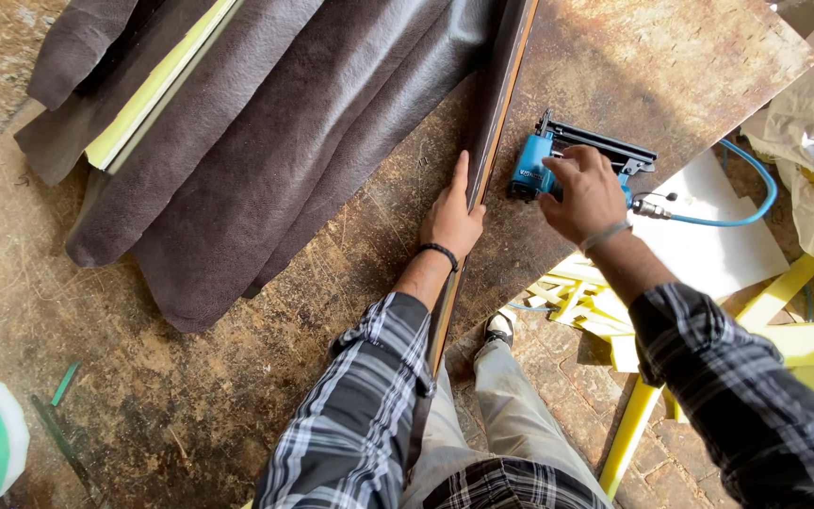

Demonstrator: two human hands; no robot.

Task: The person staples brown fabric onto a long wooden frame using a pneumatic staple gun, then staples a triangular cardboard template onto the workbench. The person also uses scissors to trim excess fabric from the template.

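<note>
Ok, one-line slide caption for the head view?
Left hand presses dark strip on worn board; right hand grips blue air stapler.

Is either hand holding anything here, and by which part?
The right hand grasps the blue pneumatic stapler by its handle. The left hand holds nothing; it presses flat against the edge of the dark strip on the board.

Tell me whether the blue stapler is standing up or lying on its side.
Lying on its side: the stapler rests flat on the board, its black magazine level, under the right hand.
</note>
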